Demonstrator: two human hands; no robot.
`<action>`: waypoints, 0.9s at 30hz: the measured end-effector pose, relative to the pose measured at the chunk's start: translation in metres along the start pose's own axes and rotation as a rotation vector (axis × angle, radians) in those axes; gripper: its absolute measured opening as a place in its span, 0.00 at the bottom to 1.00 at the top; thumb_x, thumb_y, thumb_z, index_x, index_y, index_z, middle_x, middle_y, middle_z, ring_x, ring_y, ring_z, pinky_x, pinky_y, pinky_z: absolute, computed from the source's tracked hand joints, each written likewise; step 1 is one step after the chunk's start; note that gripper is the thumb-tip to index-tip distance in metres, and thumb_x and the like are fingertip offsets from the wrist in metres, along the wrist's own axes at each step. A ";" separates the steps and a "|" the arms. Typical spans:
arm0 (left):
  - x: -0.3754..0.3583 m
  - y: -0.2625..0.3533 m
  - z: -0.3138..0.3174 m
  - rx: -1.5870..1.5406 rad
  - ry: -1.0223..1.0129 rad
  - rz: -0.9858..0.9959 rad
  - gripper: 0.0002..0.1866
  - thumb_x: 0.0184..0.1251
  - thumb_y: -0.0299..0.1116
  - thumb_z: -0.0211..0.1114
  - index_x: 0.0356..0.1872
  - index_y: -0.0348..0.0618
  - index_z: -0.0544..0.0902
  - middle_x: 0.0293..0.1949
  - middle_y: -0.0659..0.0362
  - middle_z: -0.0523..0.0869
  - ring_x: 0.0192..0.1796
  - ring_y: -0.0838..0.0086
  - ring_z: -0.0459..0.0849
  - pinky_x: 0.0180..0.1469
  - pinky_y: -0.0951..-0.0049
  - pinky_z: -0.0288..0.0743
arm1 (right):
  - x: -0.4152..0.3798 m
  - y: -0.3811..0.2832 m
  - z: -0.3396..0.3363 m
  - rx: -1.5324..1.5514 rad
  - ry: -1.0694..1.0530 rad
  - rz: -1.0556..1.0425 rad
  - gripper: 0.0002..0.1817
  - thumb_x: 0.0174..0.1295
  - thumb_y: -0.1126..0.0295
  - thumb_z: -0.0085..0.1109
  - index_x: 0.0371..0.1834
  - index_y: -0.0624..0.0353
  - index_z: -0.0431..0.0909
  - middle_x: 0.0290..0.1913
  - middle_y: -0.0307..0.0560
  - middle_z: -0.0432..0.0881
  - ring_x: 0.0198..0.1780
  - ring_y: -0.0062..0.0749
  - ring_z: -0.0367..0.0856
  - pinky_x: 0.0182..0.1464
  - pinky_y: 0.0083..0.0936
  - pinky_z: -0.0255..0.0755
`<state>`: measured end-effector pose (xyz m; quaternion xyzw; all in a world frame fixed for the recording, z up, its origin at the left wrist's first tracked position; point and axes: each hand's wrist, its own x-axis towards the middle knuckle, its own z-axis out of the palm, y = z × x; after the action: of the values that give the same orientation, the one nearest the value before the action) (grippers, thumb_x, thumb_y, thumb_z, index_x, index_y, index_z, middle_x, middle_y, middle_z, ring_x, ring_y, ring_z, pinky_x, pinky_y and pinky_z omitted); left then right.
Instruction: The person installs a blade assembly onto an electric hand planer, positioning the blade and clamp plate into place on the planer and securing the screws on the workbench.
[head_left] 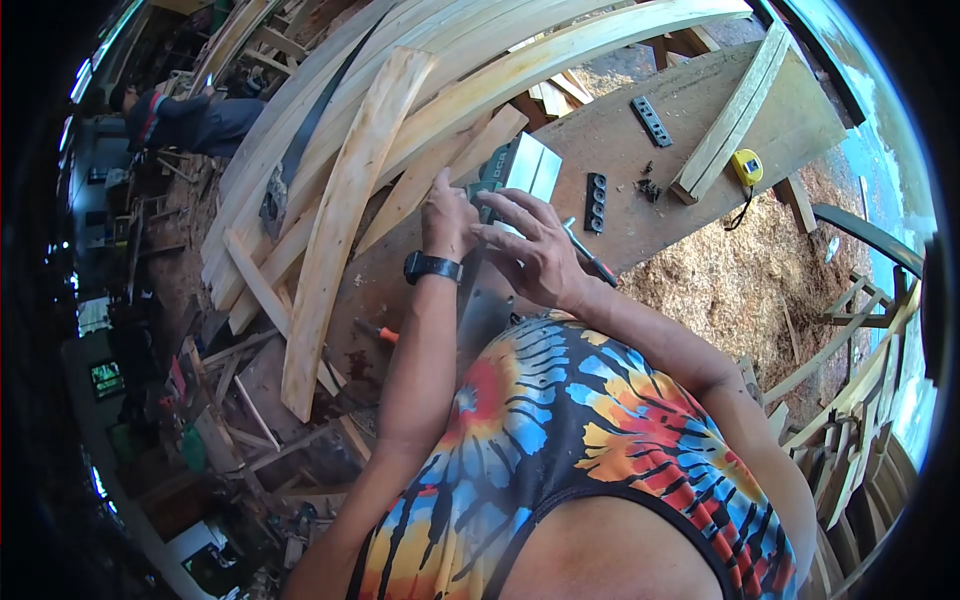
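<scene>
The left hand (447, 222), index finger extended, its grip unclear, and the loosely open right hand (532, 245) meet at the green power tool (492, 172) just beyond them, apparently to adjust it.

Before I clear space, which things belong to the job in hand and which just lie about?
Likely the job:
green power tool
T-shaped tool by right hand
black strips
dark bits, perhaps screws

Probably just lying about:
tape measure
planks
wood shavings
orange-handled tool

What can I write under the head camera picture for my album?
Left hand and right hand at a green-and-silver tool, near long wooden boards and a yellow tape measure.
</scene>
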<state>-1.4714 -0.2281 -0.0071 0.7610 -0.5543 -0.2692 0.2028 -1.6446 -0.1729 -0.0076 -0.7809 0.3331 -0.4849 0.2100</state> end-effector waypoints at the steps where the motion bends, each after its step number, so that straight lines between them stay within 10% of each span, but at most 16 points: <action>1: 0.001 -0.002 0.000 -0.011 0.002 0.014 0.29 0.71 0.30 0.59 0.72 0.31 0.69 0.56 0.37 0.87 0.58 0.49 0.87 0.61 0.60 0.80 | 0.003 0.001 0.003 0.044 0.009 -0.005 0.25 0.53 0.68 0.76 0.57 0.45 0.85 0.70 0.50 0.76 0.69 0.54 0.73 0.67 0.48 0.70; 27: -0.003 -0.005 0.002 -0.058 0.039 0.071 0.29 0.67 0.29 0.58 0.69 0.30 0.70 0.49 0.34 0.87 0.53 0.41 0.88 0.56 0.53 0.82 | 0.007 -0.001 0.009 0.344 -0.005 0.143 0.12 0.61 0.78 0.68 0.44 0.59 0.75 0.68 0.55 0.75 0.71 0.57 0.69 0.72 0.49 0.66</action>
<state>-1.4701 -0.2238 -0.0109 0.7397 -0.5689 -0.2631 0.2450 -1.6339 -0.1775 -0.0068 -0.7089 0.2994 -0.5165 0.3755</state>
